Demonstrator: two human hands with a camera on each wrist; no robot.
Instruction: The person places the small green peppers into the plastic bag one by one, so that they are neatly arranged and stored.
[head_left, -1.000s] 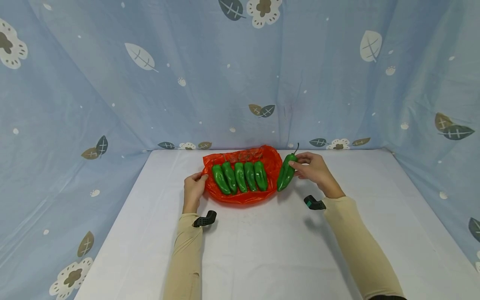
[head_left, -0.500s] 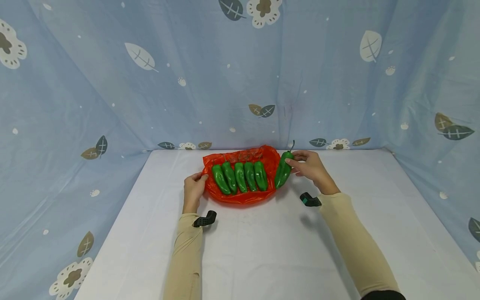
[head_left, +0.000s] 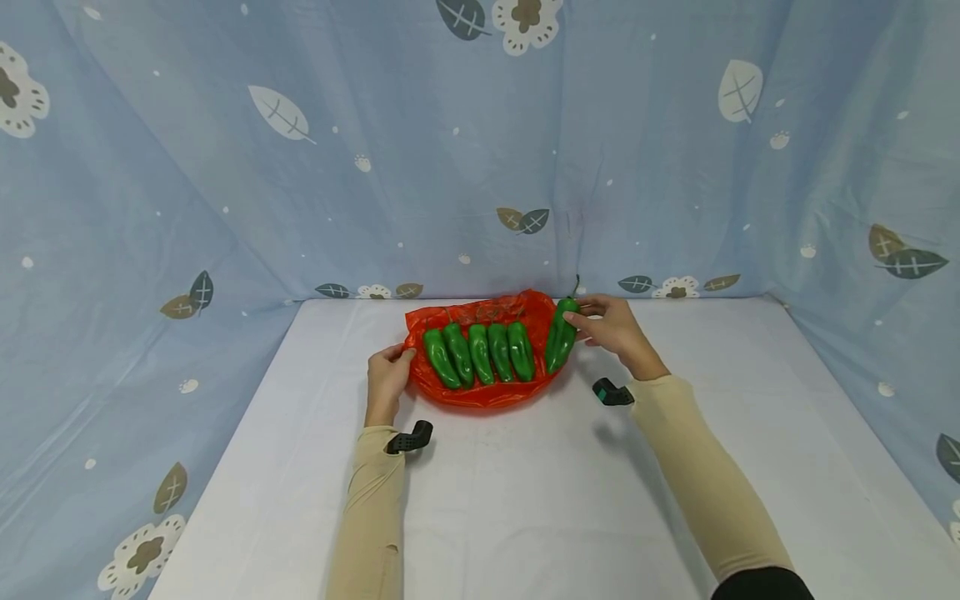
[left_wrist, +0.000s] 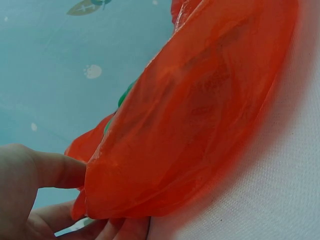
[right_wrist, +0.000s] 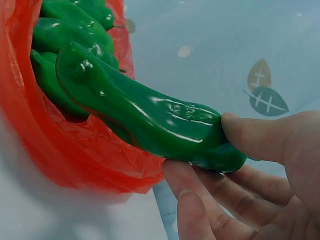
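Observation:
A red plastic bag [head_left: 480, 398] lies spread on the table with several green peppers [head_left: 480, 354] side by side in it, stems toward the back. My left hand [head_left: 386, 383] pinches the bag's left edge; in the left wrist view the thumb and fingers grip the thin red film [left_wrist: 185, 120]. With thumb and fingers my right hand [head_left: 617, 333] holds one more green pepper [head_left: 561, 337] near its stem end, tilted, over the bag's right rim. In the right wrist view this pepper [right_wrist: 145, 112] reaches over the bag's edge [right_wrist: 95, 160], beside the other peppers.
A white cloth covers the table [head_left: 510, 500]. Behind it hangs a blue curtain [head_left: 450, 167] with leaf and flower prints, close to the bag's far side. Each wrist carries a small black camera.
My right hand has moved left with its pepper, from beside the bag to over its right rim. The left hand and the peppers in the bag stay in place.

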